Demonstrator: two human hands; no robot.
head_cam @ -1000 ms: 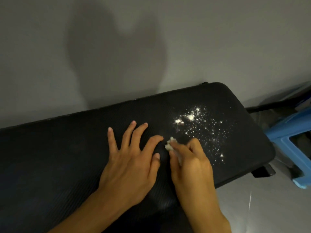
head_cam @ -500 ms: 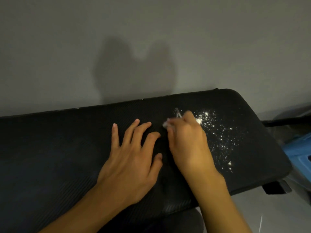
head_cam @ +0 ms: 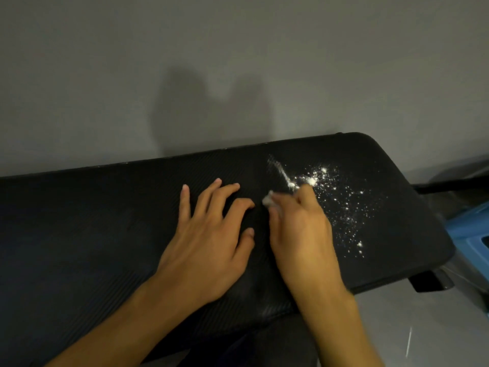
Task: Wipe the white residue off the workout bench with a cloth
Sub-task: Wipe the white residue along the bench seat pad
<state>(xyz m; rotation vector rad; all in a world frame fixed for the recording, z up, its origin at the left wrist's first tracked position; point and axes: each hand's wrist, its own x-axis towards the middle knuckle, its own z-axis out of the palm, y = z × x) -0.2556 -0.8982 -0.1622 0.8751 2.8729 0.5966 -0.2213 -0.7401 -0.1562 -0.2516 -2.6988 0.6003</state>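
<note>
Left hand [head_cam: 209, 242] flat on black ribbed padded worktop [head_cam: 79, 234], fingers [head_cam: 185, 202] spread open. Right hand [head_cam: 299, 226] pinching small white crumpled cloth [head_cam: 267, 200] beside scattered white powder residue [head_cam: 341, 202].

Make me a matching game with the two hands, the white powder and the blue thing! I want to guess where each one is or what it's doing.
Things:
1. left hand
2. right hand
3. white residue
4. blue stool

Places or states:
A. scattered over the right end of the bench
B. beside the bench, at the picture's right edge
C. flat on the bench, fingers spread
D. closed around a small white cloth

Pairs: 1-C, 2-D, 3-A, 4-B
</note>
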